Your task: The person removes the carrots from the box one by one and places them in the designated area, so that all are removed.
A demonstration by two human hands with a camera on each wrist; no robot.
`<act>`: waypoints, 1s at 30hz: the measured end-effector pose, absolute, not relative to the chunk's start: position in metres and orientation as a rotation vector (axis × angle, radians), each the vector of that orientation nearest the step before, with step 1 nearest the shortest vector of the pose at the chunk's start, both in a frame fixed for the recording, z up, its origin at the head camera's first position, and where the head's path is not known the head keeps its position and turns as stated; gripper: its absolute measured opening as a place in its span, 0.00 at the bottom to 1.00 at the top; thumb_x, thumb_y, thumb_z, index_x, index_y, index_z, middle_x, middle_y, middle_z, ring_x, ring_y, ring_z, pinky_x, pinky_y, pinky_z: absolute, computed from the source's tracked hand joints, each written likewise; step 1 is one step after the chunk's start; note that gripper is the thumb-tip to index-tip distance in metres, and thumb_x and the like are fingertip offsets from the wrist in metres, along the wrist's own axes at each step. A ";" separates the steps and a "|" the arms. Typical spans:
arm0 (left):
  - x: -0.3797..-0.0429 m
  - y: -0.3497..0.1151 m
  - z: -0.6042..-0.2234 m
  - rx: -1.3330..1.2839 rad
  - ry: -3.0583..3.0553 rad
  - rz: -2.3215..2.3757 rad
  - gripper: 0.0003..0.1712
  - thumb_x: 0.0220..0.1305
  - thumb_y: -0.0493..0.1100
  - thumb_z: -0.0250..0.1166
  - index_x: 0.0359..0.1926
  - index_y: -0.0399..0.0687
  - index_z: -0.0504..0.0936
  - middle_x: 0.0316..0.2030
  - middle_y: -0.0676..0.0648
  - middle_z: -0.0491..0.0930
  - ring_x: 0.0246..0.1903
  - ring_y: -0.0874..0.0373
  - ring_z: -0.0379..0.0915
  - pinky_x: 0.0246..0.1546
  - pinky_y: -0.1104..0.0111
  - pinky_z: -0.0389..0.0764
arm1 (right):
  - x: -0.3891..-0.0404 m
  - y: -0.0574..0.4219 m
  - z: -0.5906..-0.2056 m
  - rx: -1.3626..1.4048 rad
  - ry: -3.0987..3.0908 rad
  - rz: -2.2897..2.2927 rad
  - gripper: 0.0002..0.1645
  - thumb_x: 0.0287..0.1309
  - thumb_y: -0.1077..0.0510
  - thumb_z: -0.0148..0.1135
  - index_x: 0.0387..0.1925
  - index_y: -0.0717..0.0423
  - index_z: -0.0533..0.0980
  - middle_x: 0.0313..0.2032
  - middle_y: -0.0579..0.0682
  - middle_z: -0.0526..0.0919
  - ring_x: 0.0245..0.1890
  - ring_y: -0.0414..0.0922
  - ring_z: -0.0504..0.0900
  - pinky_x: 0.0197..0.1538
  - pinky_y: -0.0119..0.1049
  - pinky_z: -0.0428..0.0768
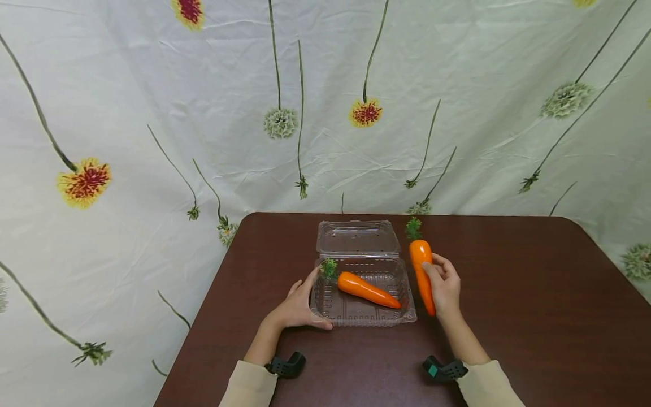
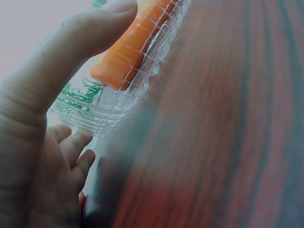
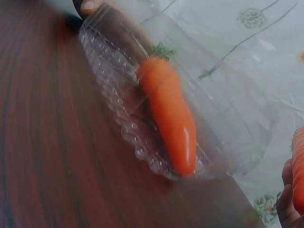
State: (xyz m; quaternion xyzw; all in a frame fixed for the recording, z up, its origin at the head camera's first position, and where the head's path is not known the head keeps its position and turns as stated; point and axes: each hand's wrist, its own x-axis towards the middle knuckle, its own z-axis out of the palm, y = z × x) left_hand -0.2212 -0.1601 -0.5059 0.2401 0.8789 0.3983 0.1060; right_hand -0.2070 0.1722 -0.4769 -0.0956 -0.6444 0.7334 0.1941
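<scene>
A clear plastic clamshell container (image 1: 363, 318) sits with its lid (image 1: 358, 237) laid back. One orange carrot (image 1: 367, 289) with a green tuft lies slantwise inside it, tuft at the left and tip toward the front right. My left hand (image 1: 300, 308) holds the container's left side, thumb (image 2: 99, 28) at the front wall and fingers along the left. Just right of the container, my right hand (image 1: 445, 288) grips a second carrot (image 1: 421, 265) between thumb and fingers, its green top pointing away and its tip toward me. Only part of that carrot (image 3: 298, 171) shows in the right wrist view.
Beneath everything is a dark brown wooden table (image 1: 519, 294) with rounded far corners. A white flower-printed cloth (image 1: 229, 68) hangs behind it. Black bands (image 1: 287, 366) sit on both wrists.
</scene>
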 end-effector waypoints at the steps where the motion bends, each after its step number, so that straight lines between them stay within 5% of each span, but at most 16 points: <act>1: -0.221 -0.160 -0.506 0.706 2.588 1.174 0.79 0.35 0.59 0.83 0.77 0.39 0.40 0.73 0.35 0.52 0.70 0.42 0.53 0.69 0.45 0.35 | -0.207 0.174 -0.478 -0.279 -1.816 2.051 0.20 0.64 0.66 0.59 0.55 0.73 0.71 0.25 0.36 0.81 0.25 0.35 0.78 0.30 0.25 0.76; 30: -0.222 -0.161 -0.509 0.696 2.579 1.168 0.79 0.35 0.61 0.82 0.77 0.40 0.39 0.73 0.35 0.50 0.70 0.41 0.51 0.69 0.46 0.34 | -0.214 0.200 -0.506 -0.451 -2.105 1.839 0.22 0.64 0.56 0.60 0.56 0.65 0.73 0.26 0.35 0.79 0.24 0.32 0.76 0.29 0.25 0.76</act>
